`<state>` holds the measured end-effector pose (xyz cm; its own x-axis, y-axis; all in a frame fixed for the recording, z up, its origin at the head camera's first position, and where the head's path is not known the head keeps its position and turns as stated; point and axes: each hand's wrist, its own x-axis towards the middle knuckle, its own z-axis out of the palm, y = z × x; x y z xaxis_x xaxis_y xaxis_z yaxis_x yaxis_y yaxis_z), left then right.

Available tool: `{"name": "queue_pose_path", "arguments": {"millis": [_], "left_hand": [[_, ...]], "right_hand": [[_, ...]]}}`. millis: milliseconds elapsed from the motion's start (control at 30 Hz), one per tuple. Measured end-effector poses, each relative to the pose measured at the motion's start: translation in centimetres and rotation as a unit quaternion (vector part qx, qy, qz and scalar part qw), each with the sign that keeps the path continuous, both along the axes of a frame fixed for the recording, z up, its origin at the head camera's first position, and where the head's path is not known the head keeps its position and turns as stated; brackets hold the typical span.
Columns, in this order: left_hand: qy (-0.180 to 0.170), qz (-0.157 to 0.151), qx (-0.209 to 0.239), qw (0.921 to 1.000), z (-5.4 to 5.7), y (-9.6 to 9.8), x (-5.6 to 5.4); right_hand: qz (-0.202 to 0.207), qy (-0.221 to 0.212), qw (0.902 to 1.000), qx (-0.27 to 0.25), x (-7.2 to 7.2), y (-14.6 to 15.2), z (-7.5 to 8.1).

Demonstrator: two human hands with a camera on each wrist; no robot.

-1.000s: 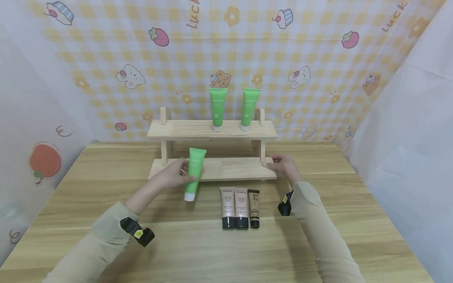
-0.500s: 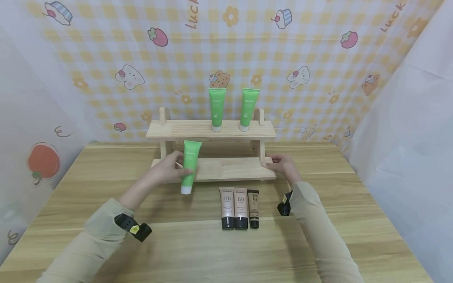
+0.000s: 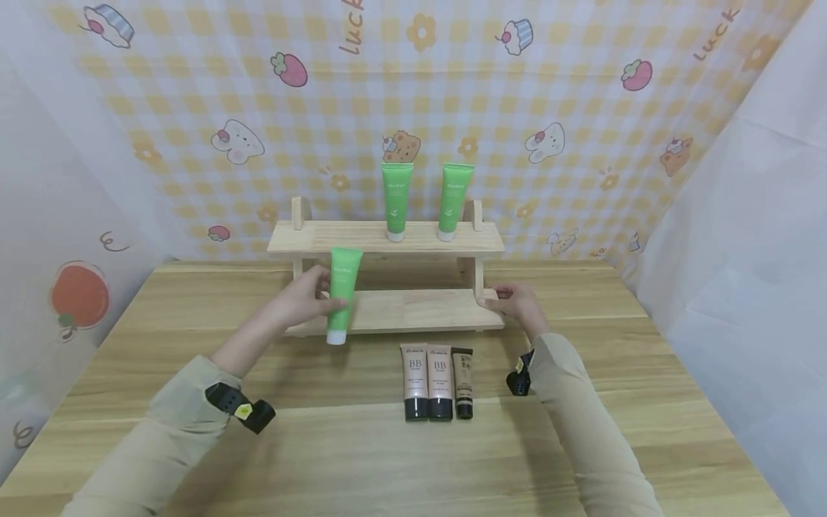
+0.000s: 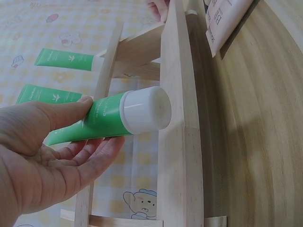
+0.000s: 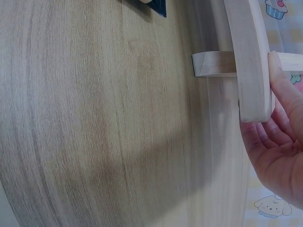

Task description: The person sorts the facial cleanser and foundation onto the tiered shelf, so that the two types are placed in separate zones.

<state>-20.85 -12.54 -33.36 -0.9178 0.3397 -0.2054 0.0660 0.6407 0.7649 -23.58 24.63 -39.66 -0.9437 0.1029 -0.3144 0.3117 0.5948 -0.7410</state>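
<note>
My left hand (image 3: pixel 310 296) pinches a green squeeze tube (image 3: pixel 344 291) between thumb and fingers, its white cap (image 4: pixel 147 109) pointing down. In the head view the tube overlaps the left part of the lower board of a two-tier wooden shelf (image 3: pixel 413 310). My right hand (image 3: pixel 515 303) grips the right end of that lower board, thumb on top and fingers underneath, as the right wrist view shows. Two more green tubes, one near the middle (image 3: pixel 397 201) and one to its right (image 3: pixel 455 201), stand cap-down on the upper board (image 3: pixel 336 235).
On the wooden table (image 3: pixel 362 459) in front of the shelf, two pinkish BB cream tubes (image 3: pixel 416 380) and a slimmer brown tube (image 3: pixel 463 382) lie side by side, black caps toward me. A checked cloth (image 3: pixel 349 93) hangs behind the shelf.
My left hand has carried the green tube up and slightly left, from in front of the lower board to over its left part; the tube is now more upright. The right hand keeps its place.
</note>
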Motion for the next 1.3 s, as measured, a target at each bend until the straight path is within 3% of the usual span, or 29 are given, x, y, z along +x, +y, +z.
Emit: {"name": "queue_pose_path", "arguments": {"millis": [567,1300], "left_hand": [[0.029,0.016,0.002,0.9994,1.1,0.1,-1.4],[0.03,0.068,0.024,0.997,2.8,0.0,-3.8]], "right_hand": [[0.004,-0.005,1.0,-0.005,-0.1,0.0,0.0],[0.004,-0.004,1.0,0.006,0.0,0.2,-0.2]]}}
